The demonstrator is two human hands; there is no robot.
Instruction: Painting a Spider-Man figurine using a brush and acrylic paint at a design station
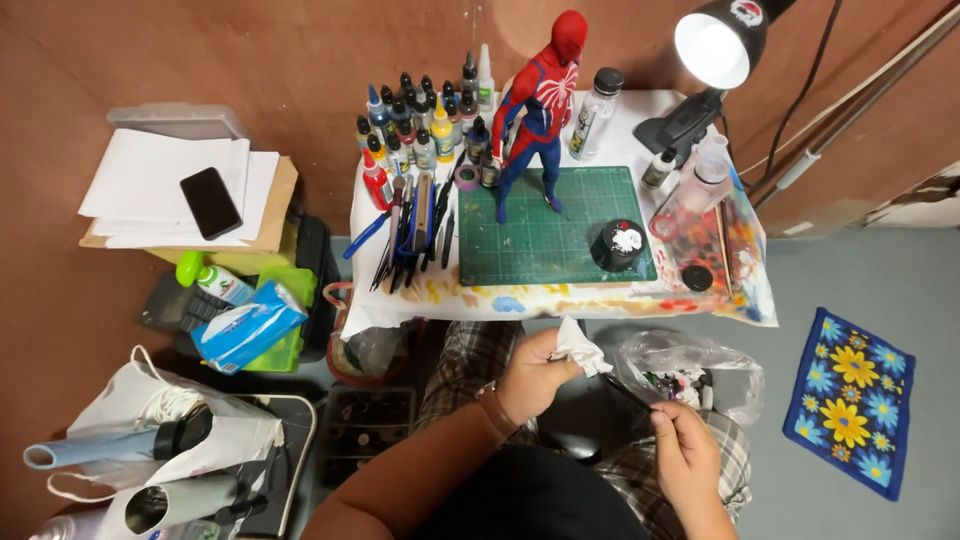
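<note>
The left hand bunches a white tissue in its grip, right beside the thin brush pinched by the right hand, seemingly for wiping.

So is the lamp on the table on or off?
On. The lamp head glows bright white inside, aimed down over the table.

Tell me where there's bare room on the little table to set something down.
The green cutting mat is mostly bare between the red-and-blue figure and the black jar. A thin paint-smeared strip runs along the front edge. The left side is crowded with paint bottles and brushes, the right with containers.
</note>
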